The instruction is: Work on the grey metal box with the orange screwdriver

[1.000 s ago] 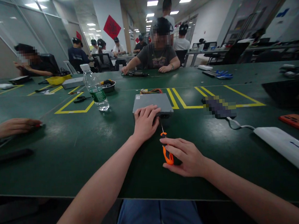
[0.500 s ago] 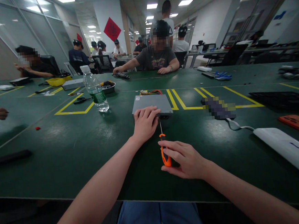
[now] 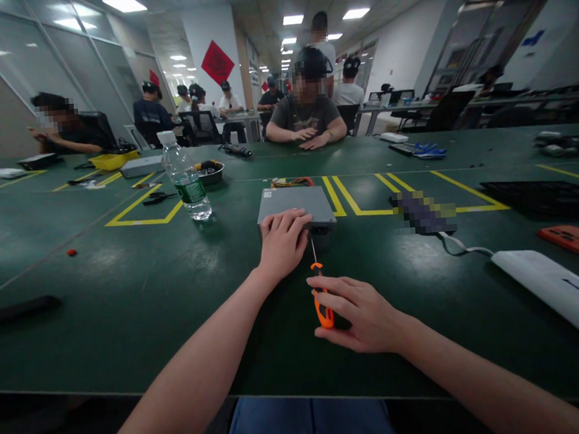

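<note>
Metal box (image 3: 302, 200) lies beneath unclenched left grip (image 3: 283, 243), right grip (image 3: 361, 311) holding thin-shafted orange-black screwdriver (image 3: 324, 313).

The tip of the screwdriver (image 3: 322, 315) cannot be distinguished. The near side of the grey box (image 3: 299, 199) is partly covered by the left hand (image 3: 282, 242).

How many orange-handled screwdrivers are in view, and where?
1. The orange-handled screwdriver is in the right hand, pointing toward the grey box under the left hand. The metal bowl may hide others.
</note>
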`<state>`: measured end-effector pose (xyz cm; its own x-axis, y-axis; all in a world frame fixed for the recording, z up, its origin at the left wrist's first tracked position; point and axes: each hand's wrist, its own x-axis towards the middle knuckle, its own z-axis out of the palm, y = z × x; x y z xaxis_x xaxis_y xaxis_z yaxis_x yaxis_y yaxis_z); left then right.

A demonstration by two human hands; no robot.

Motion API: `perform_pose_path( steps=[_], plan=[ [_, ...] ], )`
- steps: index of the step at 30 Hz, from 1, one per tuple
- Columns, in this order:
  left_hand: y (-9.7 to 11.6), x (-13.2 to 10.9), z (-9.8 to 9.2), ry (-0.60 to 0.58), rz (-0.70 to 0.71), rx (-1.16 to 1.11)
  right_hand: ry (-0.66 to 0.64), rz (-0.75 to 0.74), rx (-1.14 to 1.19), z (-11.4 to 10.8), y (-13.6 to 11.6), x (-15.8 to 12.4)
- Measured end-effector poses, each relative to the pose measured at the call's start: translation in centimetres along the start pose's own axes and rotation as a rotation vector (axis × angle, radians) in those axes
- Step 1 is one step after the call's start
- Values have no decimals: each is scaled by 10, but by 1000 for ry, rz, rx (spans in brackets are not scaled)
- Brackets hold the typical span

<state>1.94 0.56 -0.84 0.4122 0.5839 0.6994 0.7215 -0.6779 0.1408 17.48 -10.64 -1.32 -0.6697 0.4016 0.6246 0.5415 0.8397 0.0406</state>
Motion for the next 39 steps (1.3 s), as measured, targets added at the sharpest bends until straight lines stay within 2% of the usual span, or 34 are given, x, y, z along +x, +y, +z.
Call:
perform_pose_path(
  steps=[4, 10, 12, 15, 18, 20, 23, 25, 32, 34, 37, 39],
  plan=[
    [0, 0, 0, 2, 1, 0, -72, -40, -59, -3, -1, 1],
    [0, 0, -1, -4, 2, -4, 59, -58, -64, 1, 1, -1],
    [0, 0, -1, -2, 7, -8, 63, -32, -35, 1, 1, -1],
    [-1, 0, -1, 2, 9, -8, 1, -7, -19, 0, -1, 1],
    [-1, 0, 0, 0, 5, -3, -70, -44, -63, -3, -2, 2],
    [-1, 0, 0, -1, 5, -2, -39, -61, -100, -3, -2, 1],
    [-1, 0, 0, -2, 8, -4, 86, -54, -100, 0, 0, -1],
    [-1, 0, 0, 1, 8, -3, 109, -33, -77, 1, 0, -2],
    [-1, 1, 1, 5, 11, 2, -81, -50, -115, -3, -3, 2],
    [-1, 1, 1, 5, 10, 5, -27, -61, -139, -3, -2, 0],
    [-1, 1, 1, 4, 8, 3, 120, -52, -147, -3, 0, -3],
    [-1, 1, 0, 0, 10, -2, 159, -38, -125, -1, 0, -5]
  ],
)
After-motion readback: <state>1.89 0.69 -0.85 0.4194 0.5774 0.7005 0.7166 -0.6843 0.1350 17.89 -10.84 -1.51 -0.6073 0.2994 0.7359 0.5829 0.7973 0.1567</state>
